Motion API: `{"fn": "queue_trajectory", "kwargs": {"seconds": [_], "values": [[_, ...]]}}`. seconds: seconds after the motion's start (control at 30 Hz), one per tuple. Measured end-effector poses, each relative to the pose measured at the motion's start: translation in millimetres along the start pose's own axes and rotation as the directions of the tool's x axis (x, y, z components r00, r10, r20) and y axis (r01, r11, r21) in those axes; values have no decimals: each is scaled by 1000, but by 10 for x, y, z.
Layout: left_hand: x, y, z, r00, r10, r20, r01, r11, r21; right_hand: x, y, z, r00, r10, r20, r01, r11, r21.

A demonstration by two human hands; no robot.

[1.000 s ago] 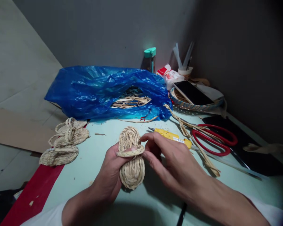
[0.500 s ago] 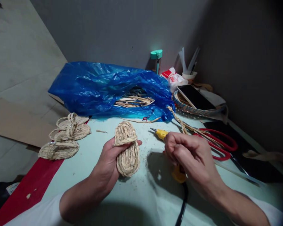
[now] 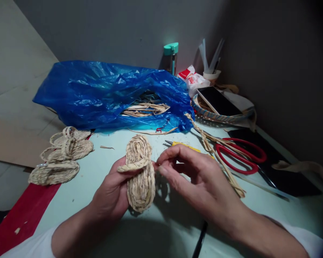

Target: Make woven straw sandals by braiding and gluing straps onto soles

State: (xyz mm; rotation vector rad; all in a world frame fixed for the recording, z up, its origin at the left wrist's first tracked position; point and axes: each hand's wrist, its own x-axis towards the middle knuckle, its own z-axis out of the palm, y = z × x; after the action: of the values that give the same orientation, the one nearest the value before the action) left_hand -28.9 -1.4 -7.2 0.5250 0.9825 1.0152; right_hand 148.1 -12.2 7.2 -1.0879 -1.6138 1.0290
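My left hand (image 3: 110, 191) is closed around a small woven straw sandal (image 3: 141, 190), its oval sole facing me. A braided strap (image 3: 133, 166) crosses the sole, and its left end sticks out over my left thumb. My right hand (image 3: 193, 175) is at the sandal's right edge with thumb and forefinger brought together in a pinch; whatever is between them is too small or hidden to make out. Behind the right hand lies a yellow hot glue gun (image 3: 187, 145), mostly covered, with its metal nozzle pointing left.
Finished-looking straw sandals (image 3: 67, 148) sit at the left. A blue plastic bag (image 3: 97, 93) of straw lies behind. To the right are red-handled scissors (image 3: 258, 154), braided straw (image 3: 204, 138), and a phone (image 3: 219, 100) on a basket. A black cord (image 3: 200, 240) runs toward the front edge.
My right hand has moved left from beside the glue gun to the sandal's right edge. The strap's left end now stands out farther. The view has shifted slightly.
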Motion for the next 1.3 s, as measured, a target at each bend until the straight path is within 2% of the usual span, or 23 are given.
{"fn": "queue_trajectory", "kwargs": {"seconds": [0.1, 0.23, 0.33, 0.4, 0.5, 0.6, 0.7, 0.9, 1.03, 1.13, 1.3], "values": [[-16, -6, 44, 998, 22, 60, -24, 999, 28, -27, -6, -2, 999, -47, -8, 47, 996, -72], [-76, -10, 166, 993, 39, 116, -45, 998, 53, -39, 25, -15, 956, -291, 49, 294, 930, -219], [-120, -14, 199, 998, 42, 47, -47, 993, 107, -38, 58, -24, 919, -389, 72, 393, 880, -267], [-142, -17, 195, 999, 37, -5, -36, 992, 122, -40, 69, -32, 918, -395, 16, 383, 878, -285], [-166, -22, 191, 997, 50, 51, -55, 994, 96, -41, 75, -49, 943, -329, -47, 304, 911, -278], [-182, -25, 197, 997, 49, 61, -57, 989, 134, -40, 88, -55, 969, -240, -50, 222, 945, -242], [-191, -33, 195, 998, 51, 24, -54, 986, 155, -45, 111, -41, 974, -223, -32, 211, 950, -230], [-176, -55, 183, 998, 59, -1, -58, 993, 103, -81, 130, -20, 947, -321, -17, 305, 914, -266], [-149, -64, 159, 998, 39, -50, -34, 994, 103, -96, 108, -33, 917, -392, 66, 392, 863, -318], [-135, -76, 126, 999, 31, -35, -27, 993, 112, -97, 85, -43, 882, -456, 119, 467, 815, -342], [-155, -104, 128, 999, 34, -30, -30, 993, 111, -81, 43, -64, 863, -478, 164, 502, 775, -384]]}}
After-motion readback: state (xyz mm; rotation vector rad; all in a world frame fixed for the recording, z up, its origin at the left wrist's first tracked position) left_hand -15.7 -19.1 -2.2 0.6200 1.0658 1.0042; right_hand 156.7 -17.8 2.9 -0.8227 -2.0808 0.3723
